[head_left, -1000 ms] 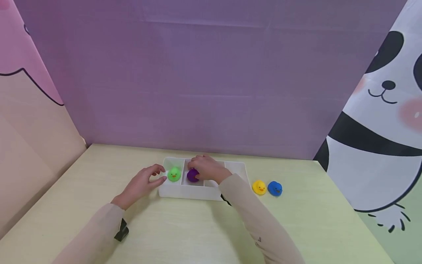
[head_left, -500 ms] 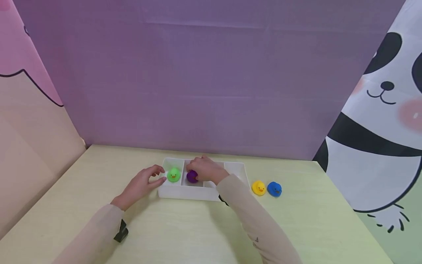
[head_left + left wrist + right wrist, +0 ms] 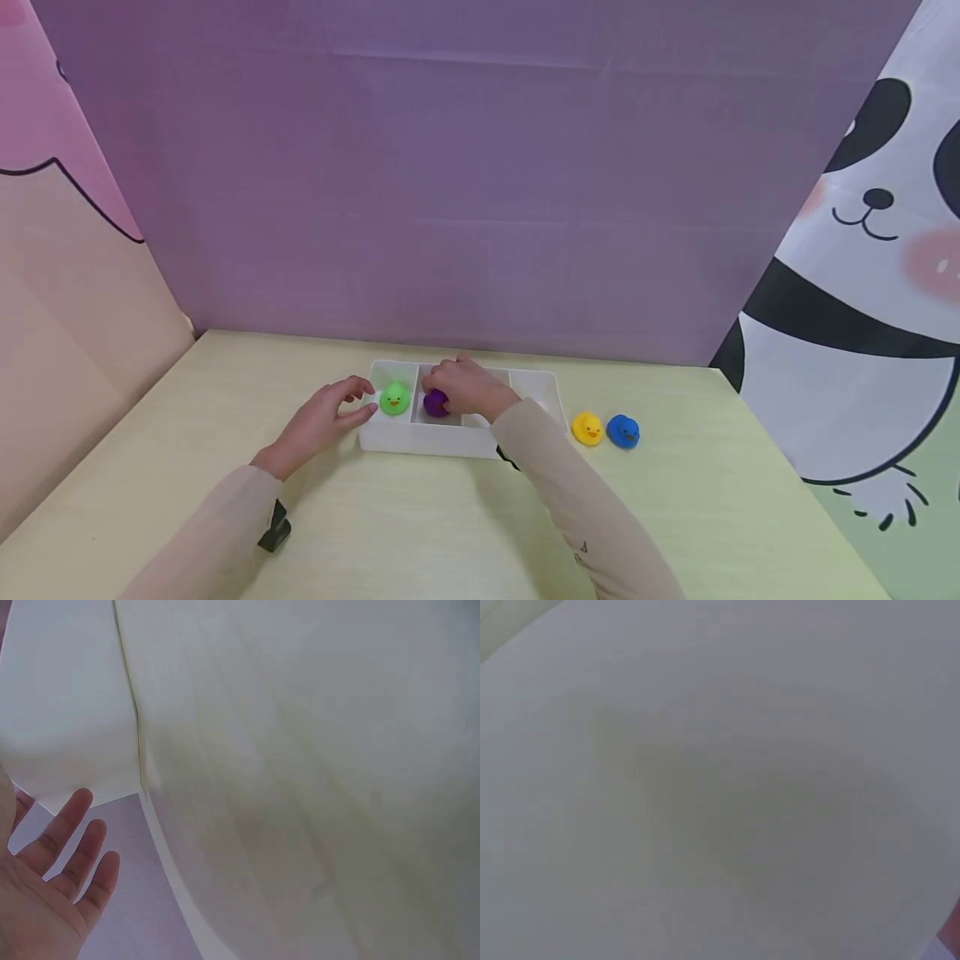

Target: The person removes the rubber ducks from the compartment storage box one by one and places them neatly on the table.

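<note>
A white divided tray (image 3: pixel 427 439) stands toward the back of the table in the head view. Its leftmost compartment holds a green rubber duck (image 3: pixel 394 398). In the compartment beside that, my right hand (image 3: pixel 468 388) reaches over the tray and pinches a purple rubber duck (image 3: pixel 435 404), partly covered by the fingers. My left hand (image 3: pixel 322 421) is at the tray's left end, thumb and fingers apart, holding nothing. The left wrist view shows the same left hand (image 3: pixel 52 877) with loosely spread fingers near the white tray side (image 3: pixel 67 697). A pale blur fills most of the right wrist view.
Right of the tray, a yellow rubber duck (image 3: pixel 587 429) and a blue rubber duck (image 3: pixel 623 432) sit side by side on the pale wooden table (image 3: pixel 405 525). A purple backdrop (image 3: pixel 480 183) rises behind the table, and a panda-print panel (image 3: pixel 862 375) flanks it on the right.
The hands and ducks keep nearly the same places, the right hand staying on the purple duck. The whole head view has shifted very slightly.
</note>
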Motion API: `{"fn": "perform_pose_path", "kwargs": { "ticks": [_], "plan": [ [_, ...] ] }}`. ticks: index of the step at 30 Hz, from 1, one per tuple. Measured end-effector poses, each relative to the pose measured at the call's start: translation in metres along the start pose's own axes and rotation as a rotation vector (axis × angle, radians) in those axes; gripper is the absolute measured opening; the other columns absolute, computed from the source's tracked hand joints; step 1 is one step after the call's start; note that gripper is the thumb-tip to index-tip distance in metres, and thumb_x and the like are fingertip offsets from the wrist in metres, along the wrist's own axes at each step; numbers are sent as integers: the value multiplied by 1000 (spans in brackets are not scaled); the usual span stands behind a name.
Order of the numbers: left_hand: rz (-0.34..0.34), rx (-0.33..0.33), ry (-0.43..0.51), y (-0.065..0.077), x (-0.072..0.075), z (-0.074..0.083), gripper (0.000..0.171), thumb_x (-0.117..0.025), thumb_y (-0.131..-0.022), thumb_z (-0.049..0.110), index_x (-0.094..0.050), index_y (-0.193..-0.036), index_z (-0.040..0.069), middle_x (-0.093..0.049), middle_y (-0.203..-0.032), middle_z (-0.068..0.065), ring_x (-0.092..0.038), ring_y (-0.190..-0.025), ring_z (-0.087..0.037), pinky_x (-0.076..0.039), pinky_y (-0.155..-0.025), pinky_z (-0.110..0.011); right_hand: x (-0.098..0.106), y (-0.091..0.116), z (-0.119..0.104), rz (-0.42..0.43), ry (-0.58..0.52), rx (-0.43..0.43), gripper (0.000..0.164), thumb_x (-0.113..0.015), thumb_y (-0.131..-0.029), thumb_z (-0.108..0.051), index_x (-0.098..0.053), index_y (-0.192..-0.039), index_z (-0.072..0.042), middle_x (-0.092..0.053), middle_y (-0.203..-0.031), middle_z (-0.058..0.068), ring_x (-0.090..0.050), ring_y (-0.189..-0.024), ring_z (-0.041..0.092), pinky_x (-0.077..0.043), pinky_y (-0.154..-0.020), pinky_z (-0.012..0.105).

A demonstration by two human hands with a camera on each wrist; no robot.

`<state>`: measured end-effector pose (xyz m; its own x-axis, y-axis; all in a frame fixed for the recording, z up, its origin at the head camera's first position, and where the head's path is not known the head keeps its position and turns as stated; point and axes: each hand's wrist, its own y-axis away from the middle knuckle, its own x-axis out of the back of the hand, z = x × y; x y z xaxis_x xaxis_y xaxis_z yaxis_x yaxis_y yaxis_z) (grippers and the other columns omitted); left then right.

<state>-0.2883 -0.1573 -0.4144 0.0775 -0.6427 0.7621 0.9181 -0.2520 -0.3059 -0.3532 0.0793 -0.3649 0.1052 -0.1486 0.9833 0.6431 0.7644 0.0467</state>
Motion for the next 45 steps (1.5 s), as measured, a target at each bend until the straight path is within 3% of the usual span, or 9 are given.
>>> {"fn": "perform_pose_path", "kwargs": {
  "ticks": [16,30,45],
  "plan": [
    [-1,0,2,-2,-1,-2,28,-59,-87,38,-55,-109,21,-61,-104,-4,-55,-101,-25,-46,-85,-45,4,-1,5,-1,19,9,23,-70,-77,-14,-62,-98,-20,-62,-99,-6,-55,-96,15,-41,-88,35],
    [0,-8,10,-2,2,-2,30,-59,-88,36,-56,-111,17,-62,-104,-5,-56,-103,-27,-46,-86,-46,21,4,1,109,75,113,24,-72,-77,-20,-62,-99,-20,-63,-96,-4,-55,-94,14,-42,-86,35],
    [-3,-10,9,-2,-1,0,33,-58,-88,40,-56,-111,16,-61,-105,-7,-55,-102,-27,-46,-84,-47,43,21,4,142,62,112,25,-70,-77,-18,-63,-101,-20,-62,-99,-4,-54,-96,14,-42,-90,36]
  ]
}}
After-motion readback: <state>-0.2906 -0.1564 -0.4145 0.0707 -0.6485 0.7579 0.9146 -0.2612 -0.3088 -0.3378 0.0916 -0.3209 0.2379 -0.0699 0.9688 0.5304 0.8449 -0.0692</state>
